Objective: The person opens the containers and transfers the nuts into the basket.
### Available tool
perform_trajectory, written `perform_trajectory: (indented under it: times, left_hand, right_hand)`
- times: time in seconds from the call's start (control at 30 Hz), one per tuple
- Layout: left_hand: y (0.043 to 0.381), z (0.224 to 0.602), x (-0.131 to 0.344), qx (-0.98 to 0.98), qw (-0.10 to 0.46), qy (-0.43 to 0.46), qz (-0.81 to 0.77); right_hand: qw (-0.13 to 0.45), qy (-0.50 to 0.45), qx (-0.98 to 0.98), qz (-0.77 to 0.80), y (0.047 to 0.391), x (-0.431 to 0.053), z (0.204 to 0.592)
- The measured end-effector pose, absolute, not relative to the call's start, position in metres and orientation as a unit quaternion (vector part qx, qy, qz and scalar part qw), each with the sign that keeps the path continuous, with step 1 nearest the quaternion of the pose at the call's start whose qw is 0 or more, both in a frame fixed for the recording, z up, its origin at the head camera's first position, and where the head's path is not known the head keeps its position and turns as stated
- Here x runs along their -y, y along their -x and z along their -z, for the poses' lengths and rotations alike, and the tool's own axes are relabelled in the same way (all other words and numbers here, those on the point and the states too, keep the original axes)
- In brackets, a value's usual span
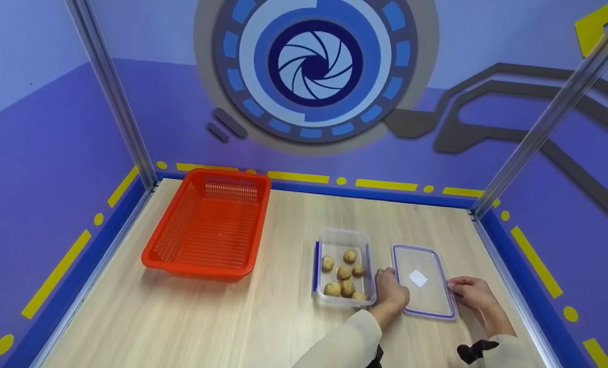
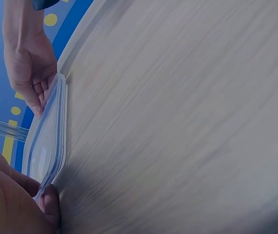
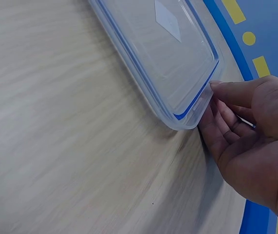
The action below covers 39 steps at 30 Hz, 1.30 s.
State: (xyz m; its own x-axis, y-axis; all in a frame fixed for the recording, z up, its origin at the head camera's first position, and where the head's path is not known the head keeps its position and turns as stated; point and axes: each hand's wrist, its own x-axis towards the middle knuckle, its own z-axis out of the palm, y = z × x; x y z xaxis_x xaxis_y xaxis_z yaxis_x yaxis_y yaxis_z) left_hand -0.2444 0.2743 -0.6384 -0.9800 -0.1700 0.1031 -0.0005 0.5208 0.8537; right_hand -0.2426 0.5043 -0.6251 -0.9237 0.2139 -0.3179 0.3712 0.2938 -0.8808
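Observation:
A clear plastic lid (image 1: pixel 429 299) with a blue seal and a white square label (image 1: pixel 418 278) lies between both hands at the right of the table. My left hand (image 1: pixel 391 294) grips its left edge, thumb and fingers around the rim in the left wrist view. On the opposite edge, my right hand (image 3: pixel 255 126) pinches the lid (image 3: pixel 177 73), thumb on top and fingers beneath. Just left of my left hand stands a clear plastic container (image 1: pixel 344 303), its blue clip on the left side, with several walnuts (image 1: pixel 344 272) inside.
A red perforated basket (image 1: pixel 214 230) stands at the back left of the wooden table (image 1: pixel 181 327). Blue printed walls (image 1: pixel 171 112) and metal posts (image 1: pixel 114 97) bound the table at the back and sides.

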Motion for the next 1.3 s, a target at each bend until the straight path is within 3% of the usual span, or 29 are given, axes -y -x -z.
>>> perform_trajectory:
  times: [0.33, 0.73, 0.97, 1.3]
  left_hand:
    - [0.245, 0.638, -0.275, 0.865, 0.083, -0.059, 0.492]
    - [0.245, 0.623, -0.271, 0.846, -0.043, -0.076, 0.526]
    - [0.228, 0.567, -0.237, 0.803, -0.082, 0.023, 0.59]
    - [0.238, 0.543, -0.162, 0.727, -0.092, 0.118, 0.67]
  right_hand:
    - [0.07, -0.195, -0.812, 0.545, 0.242, -0.5, 0.624]
    - [0.08, -0.209, -0.809, 0.543, 0.244, -0.487, 0.611]
    - [0.096, -0.177, -0.837, 0.508, 0.246, -0.483, 0.577]
    - [0.097, -0.07, -0.844, 0.524, 0.252, -0.424, 0.538]
